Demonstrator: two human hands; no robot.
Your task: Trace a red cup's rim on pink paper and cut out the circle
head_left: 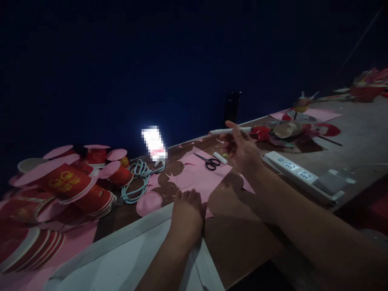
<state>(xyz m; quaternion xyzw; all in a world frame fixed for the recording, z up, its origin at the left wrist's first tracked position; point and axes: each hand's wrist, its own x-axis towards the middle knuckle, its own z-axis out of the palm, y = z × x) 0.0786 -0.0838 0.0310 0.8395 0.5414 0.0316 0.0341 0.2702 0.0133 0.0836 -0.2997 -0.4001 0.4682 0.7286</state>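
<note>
Right of the black-handled scissors (209, 162), the right hand (241, 149) — the nearer one — pinches a white pen (220, 131) crosswise beyond them; on their near side, the left hand (188, 212) (whether gripping, I cannot tell) meets pink paper (214, 182).

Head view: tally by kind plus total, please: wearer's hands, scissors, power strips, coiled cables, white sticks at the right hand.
Hands: 2 (left hand, right hand)
Scissors: 1
Power strip: 1
Coiled cable: 1
White stick at the right hand: 1
Total: 6
</note>
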